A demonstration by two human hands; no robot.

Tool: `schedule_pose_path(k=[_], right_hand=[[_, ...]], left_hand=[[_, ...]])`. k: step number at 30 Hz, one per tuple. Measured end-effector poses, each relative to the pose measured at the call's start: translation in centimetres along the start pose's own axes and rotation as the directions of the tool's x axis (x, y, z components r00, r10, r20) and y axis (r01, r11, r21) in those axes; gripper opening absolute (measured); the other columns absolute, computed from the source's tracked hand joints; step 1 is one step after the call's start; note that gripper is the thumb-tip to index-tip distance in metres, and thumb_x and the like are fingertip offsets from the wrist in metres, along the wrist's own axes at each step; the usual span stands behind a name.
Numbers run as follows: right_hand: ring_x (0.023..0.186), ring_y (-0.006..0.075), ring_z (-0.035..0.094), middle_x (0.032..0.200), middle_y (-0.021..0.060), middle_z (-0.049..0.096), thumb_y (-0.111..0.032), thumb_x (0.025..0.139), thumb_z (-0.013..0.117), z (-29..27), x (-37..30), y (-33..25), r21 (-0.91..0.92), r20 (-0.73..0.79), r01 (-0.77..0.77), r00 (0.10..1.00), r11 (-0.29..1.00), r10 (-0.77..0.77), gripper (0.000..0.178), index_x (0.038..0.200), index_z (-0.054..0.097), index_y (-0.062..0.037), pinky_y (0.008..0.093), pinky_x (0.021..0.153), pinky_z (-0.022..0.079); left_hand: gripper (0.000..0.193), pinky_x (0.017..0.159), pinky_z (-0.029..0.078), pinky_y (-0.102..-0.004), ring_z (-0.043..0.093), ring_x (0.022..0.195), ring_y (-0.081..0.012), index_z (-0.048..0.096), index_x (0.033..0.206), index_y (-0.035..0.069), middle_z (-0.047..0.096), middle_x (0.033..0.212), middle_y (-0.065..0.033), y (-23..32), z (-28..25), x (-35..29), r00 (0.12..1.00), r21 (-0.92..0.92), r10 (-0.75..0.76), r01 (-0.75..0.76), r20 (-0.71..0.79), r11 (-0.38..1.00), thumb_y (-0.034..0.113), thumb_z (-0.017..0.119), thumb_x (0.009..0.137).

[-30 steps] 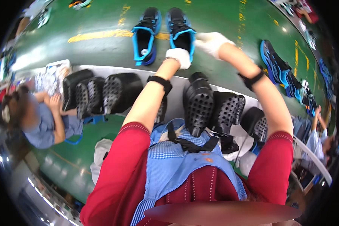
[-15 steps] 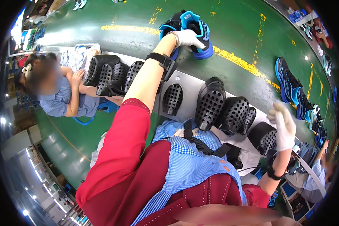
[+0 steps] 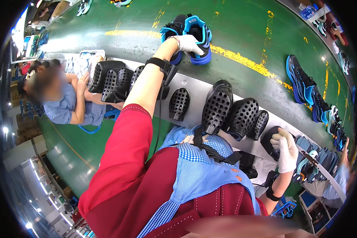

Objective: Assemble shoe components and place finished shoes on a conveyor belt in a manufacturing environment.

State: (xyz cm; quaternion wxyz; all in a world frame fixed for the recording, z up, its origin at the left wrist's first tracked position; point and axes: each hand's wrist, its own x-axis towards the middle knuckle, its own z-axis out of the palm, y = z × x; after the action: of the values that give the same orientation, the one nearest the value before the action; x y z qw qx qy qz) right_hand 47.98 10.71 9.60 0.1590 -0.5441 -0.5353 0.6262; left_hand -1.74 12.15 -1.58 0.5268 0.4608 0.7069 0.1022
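My left hand (image 3: 189,44), in a white glove, reaches forward and is closed on a pair of black sneakers with blue soles and light-blue linings: a left shoe (image 3: 173,30) and a right shoe (image 3: 198,36). They stand on the green surface, toes away from the fingers' grip not clearly seen. My gloved right hand (image 3: 286,152) hovers at the right, fingers loosely bent and apart, nothing visible in it. Beneath its fingertips is a dark perforated shoe form (image 3: 271,139), partly hidden. Other black perforated forms, one large (image 3: 217,107) and one small (image 3: 180,104), sit on the metal ledge before me.
The green work surface (image 3: 234,31) bears yellow lines. More blue-black sneakers (image 3: 301,81) line up at the right. Grey shoe parts (image 3: 307,158) fill a rack beside my right arm. A seated co-worker (image 3: 69,99) in blue is at the left, near more black forms (image 3: 103,75).
My left hand and the pair of sneakers have shifted left and slightly nearer. My right hand has come down and left toward the dark perforated form, its fingers more bent.
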Motion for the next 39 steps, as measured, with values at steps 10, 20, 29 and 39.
schedule_pose_path(k=[10,20,29,39], right_hand=[[0.088,0.0138,0.064,0.101,0.0109,0.066,-0.010,0.095,0.054,2.2,-0.4,0.8,-0.029,-0.063,-0.071,0.996,0.997,0.069,0.030,0.119,0.057,0.0061,0.0258,0.081,0.051],[0.075,0.0187,0.065,0.090,0.0123,0.067,-0.021,0.089,0.056,2.7,-1.1,0.2,-0.373,-0.066,0.040,0.995,0.927,-0.069,0.028,0.111,0.062,-0.0036,0.0298,0.070,0.051],[0.086,0.0242,0.067,0.096,0.0158,0.068,-0.024,0.089,0.056,-1.3,-2.7,-2.1,-0.532,-0.153,0.031,0.979,0.846,-0.132,0.031,0.109,0.063,-0.0013,0.0326,0.078,0.051],[0.076,0.0209,0.066,0.084,0.0097,0.068,-0.035,0.088,0.048,-20.9,7.8,-3.5,-0.875,-0.222,-0.189,0.975,0.445,-0.024,0.035,0.096,0.064,-0.0052,0.0338,0.072,0.052]], left_hand=[[0.063,0.091,0.046,-0.0429,0.062,0.105,-0.0338,0.068,0.106,0.005,0.067,0.109,-0.0173,-0.2,0.8,-1.0,0.922,0.450,-0.078,0.258,-0.380,0.855,0.060,0.049,0.084],[0.092,0.094,0.047,-0.0416,0.059,0.111,-0.0370,0.047,0.126,-0.005,0.060,0.120,-0.0257,-5.4,4.1,2.7,0.681,0.110,-0.265,0.455,-0.683,0.884,0.055,0.076,0.063],[0.042,0.093,0.046,-0.0387,0.060,0.110,-0.0363,0.058,0.123,0.004,0.062,0.118,-0.0228,-15.3,-0.6,9.2,0.570,-0.073,-0.202,0.241,-0.797,0.968,0.019,0.054,0.083],[0.058,0.088,0.049,-0.0475,0.061,0.104,-0.0371,0.051,0.129,0.009,0.059,0.121,-0.0208,-1.9,0.8,0.4,0.459,0.401,0.181,0.444,-0.870,0.802,0.038,0.065,0.080]])
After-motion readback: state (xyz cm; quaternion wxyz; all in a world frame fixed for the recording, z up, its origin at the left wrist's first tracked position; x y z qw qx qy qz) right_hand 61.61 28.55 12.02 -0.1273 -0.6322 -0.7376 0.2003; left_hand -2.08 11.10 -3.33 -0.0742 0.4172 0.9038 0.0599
